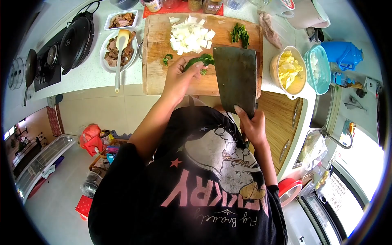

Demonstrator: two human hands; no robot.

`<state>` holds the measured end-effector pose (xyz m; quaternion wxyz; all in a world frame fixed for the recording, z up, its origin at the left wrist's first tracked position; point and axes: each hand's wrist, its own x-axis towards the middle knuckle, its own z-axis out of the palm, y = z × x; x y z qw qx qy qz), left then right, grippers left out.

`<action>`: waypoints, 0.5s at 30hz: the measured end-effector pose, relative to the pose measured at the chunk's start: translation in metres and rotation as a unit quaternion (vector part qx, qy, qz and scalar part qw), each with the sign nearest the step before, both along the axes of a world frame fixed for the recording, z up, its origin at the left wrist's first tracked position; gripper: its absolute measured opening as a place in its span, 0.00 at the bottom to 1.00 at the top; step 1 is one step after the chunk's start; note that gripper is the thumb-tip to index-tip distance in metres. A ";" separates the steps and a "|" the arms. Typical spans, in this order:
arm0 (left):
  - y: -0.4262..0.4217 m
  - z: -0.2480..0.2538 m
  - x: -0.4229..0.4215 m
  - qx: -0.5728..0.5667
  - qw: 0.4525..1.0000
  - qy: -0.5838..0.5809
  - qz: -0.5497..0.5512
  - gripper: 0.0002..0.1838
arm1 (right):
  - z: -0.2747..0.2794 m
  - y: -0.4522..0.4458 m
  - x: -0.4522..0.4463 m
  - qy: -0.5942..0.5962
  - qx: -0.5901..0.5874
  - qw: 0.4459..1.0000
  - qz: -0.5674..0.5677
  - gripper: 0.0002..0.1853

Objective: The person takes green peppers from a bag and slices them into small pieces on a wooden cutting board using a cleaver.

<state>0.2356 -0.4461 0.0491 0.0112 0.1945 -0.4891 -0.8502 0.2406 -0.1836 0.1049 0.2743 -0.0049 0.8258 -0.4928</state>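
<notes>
My left hand (179,77) is closed around a green pepper (203,61) above the front part of the wooden cutting board (159,41). In my right hand (254,125) is the handle of a cleaver (236,77), its broad dark blade raised at the right of the pepper. Part of the handle is hidden by my fingers. White chopped pieces (192,36) lie in a heap at the back of the board. A small bunch of cut greens (241,35) sits at the back right, and a small green piece (167,59) rests at the left.
Left of the board stand a plate of sliced meat (130,60) with a spatula (121,43) across it and a smaller white dish (109,20). A basket of yellow leaves (303,81) and a turquoise basket (326,79) are at the right, near the sink (322,108). A rag (269,30) lies behind.
</notes>
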 end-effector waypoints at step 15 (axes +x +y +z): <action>-0.001 0.004 -0.001 -0.144 0.989 0.001 -0.033 0.11 | -0.003 0.002 0.000 -0.011 0.004 1.000 -0.003 0.20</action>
